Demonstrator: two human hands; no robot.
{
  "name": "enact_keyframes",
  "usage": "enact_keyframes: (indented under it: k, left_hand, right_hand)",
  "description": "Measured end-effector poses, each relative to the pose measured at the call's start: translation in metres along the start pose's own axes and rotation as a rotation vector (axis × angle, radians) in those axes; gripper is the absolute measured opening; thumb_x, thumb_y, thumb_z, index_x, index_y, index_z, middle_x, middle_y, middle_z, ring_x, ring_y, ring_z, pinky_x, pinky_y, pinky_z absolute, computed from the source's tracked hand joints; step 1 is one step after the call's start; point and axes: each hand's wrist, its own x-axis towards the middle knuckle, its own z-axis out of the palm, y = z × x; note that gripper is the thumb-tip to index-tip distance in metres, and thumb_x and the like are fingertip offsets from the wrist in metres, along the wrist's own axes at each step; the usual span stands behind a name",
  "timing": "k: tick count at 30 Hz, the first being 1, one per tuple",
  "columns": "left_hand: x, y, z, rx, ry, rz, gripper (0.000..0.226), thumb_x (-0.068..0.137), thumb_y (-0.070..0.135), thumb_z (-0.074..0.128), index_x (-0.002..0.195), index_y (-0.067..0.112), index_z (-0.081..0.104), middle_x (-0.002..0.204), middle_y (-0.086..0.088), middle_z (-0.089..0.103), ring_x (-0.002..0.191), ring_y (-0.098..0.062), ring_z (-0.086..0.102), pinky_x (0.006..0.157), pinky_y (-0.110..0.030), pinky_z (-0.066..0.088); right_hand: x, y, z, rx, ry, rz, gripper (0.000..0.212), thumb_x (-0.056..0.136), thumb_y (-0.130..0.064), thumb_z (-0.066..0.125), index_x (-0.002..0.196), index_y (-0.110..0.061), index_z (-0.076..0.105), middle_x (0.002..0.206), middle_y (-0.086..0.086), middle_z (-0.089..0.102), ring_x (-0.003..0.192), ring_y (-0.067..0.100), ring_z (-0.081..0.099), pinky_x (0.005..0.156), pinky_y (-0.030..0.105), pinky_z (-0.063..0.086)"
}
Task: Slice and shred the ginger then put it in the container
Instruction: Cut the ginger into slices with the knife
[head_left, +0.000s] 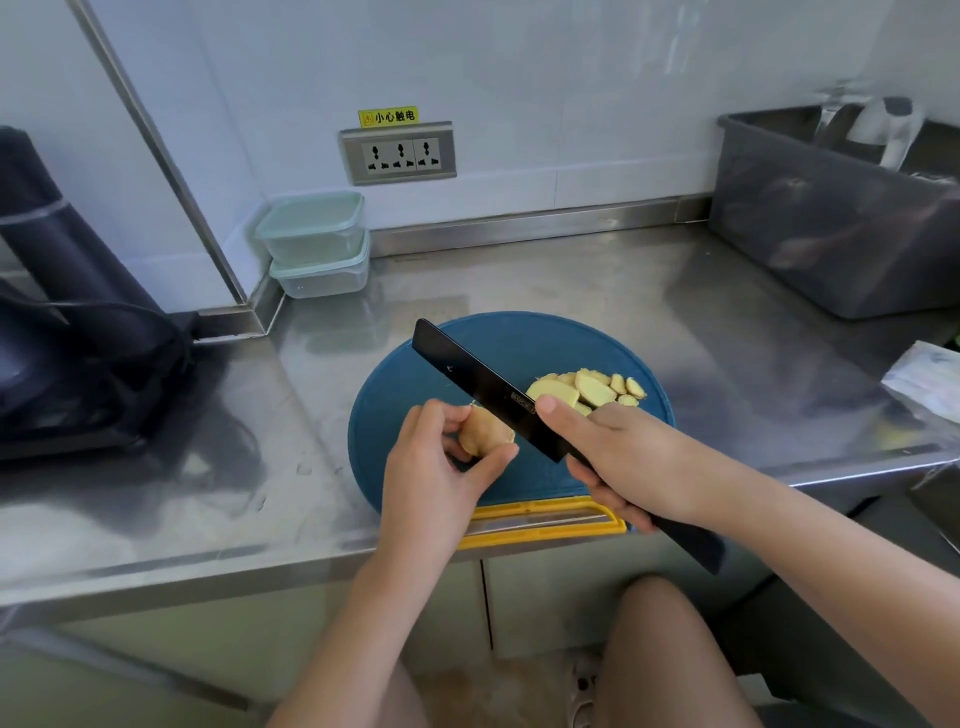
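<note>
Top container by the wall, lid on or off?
On: a pale green lid covers the top container, stacked on a second container.

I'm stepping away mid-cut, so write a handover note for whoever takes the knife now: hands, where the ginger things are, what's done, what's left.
Left hand pinches the uncut ginger piece over the blue cutting board.
Right hand grips the black knife, its blade angled beside that piece.
Done: a pile of slices lies on the board's right side.
Left: slice the rest, shred everything, then put it in one of the two stacked containers at the counter's back left.
</note>
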Motion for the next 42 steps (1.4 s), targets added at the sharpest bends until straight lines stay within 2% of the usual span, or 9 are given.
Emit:
enact_keyframes:
  k: [7, 11, 15, 21, 27, 34, 38, 42]
  left_hand:
    - [-0.001, -0.001, 0.0002, -0.003, 0.007, -0.012, 0.04, 0.071, 0.04, 0.077, 0.099, 0.028, 0.051, 0.096, 0.01, 0.057, 0.08, 0.002, 0.056, 0.065, -0.004, 0.045]
    - [-0.0013, -0.0032, 0.0006, 0.008, 0.007, -0.007, 0.041, 0.072, 0.041, 0.076, 0.102, 0.025, 0.053, 0.097, 0.009, 0.057, 0.081, -0.001, 0.057, 0.064, -0.004, 0.046]
    - [-0.0012, -0.0047, 0.0017, 0.012, 0.007, 0.012, 0.041, 0.072, 0.043, 0.075, 0.101, 0.025, 0.054, 0.096, 0.01, 0.056, 0.081, -0.001, 0.057, 0.064, -0.007, 0.046]
    - [-0.0009, -0.0054, 0.002, 0.006, 0.004, 0.014, 0.041, 0.072, 0.042, 0.075, 0.102, 0.024, 0.054, 0.096, 0.009, 0.056, 0.081, -0.004, 0.057, 0.064, -0.01, 0.047]
    - [-0.0004, -0.0054, 0.0022, 0.011, 0.008, 0.012, 0.04, 0.072, 0.042, 0.074, 0.101, 0.024, 0.053, 0.096, 0.01, 0.055, 0.081, -0.004, 0.057, 0.063, -0.011, 0.048]
    - [-0.0006, -0.0051, 0.0018, 0.012, 0.003, 0.012, 0.04, 0.072, 0.041, 0.075, 0.101, 0.024, 0.053, 0.096, 0.009, 0.055, 0.081, -0.004, 0.057, 0.063, -0.009, 0.047]
    - [-0.0006, -0.0053, 0.0017, 0.012, 0.001, 0.015, 0.039, 0.072, 0.041, 0.075, 0.101, 0.025, 0.053, 0.096, 0.01, 0.055, 0.08, -0.003, 0.057, 0.063, -0.006, 0.046]
    - [-0.0003, -0.0055, 0.0018, 0.021, 0.006, 0.024, 0.039, 0.072, 0.041, 0.075, 0.1, 0.025, 0.053, 0.095, 0.01, 0.055, 0.081, -0.003, 0.057, 0.062, -0.008, 0.047]
  right_hand:
    - [-0.0013, 0.001, 0.0033, -0.064, 0.022, -0.024, 0.065, 0.094, -0.059, 0.024, 0.065, -0.007, 0.049, 0.044, 0.006, 0.039, 0.033, 0.015, 0.038, 0.046, 0.025, 0.042]
    - [-0.0014, -0.0034, 0.0019, -0.069, 0.039, -0.02, 0.062, 0.094, -0.058, 0.025, 0.063, -0.007, 0.045, 0.042, 0.002, 0.037, 0.032, 0.012, 0.037, 0.044, 0.023, 0.041]
    - [0.0008, -0.0044, 0.0017, -0.119, 0.072, -0.02, 0.064, 0.094, -0.058, 0.023, 0.066, -0.006, 0.048, 0.047, 0.009, 0.041, 0.032, 0.014, 0.039, 0.044, 0.02, 0.04]
    - [0.0009, -0.0033, 0.0027, -0.118, 0.063, -0.031, 0.065, 0.095, -0.057, 0.022, 0.065, -0.006, 0.048, 0.043, 0.007, 0.041, 0.03, 0.013, 0.04, 0.043, 0.018, 0.04]
    - [0.0016, -0.0021, 0.005, -0.106, 0.047, -0.04, 0.064, 0.095, -0.057, 0.023, 0.063, -0.007, 0.047, 0.041, 0.004, 0.038, 0.03, 0.013, 0.039, 0.047, 0.024, 0.042]
    - [0.0019, -0.002, 0.0052, -0.114, 0.059, -0.036, 0.065, 0.095, -0.057, 0.023, 0.064, -0.005, 0.047, 0.042, 0.005, 0.04, 0.029, 0.012, 0.04, 0.046, 0.02, 0.042]
    - [0.0017, -0.002, 0.0053, -0.084, 0.066, -0.044, 0.062, 0.095, -0.055, 0.025, 0.058, -0.008, 0.041, 0.037, -0.003, 0.035, 0.029, 0.01, 0.034, 0.045, 0.023, 0.04]
    - [0.0018, -0.0006, 0.0065, -0.086, 0.058, -0.046, 0.063, 0.095, -0.057, 0.025, 0.062, -0.007, 0.045, 0.043, 0.002, 0.037, 0.031, 0.011, 0.037, 0.043, 0.02, 0.04]
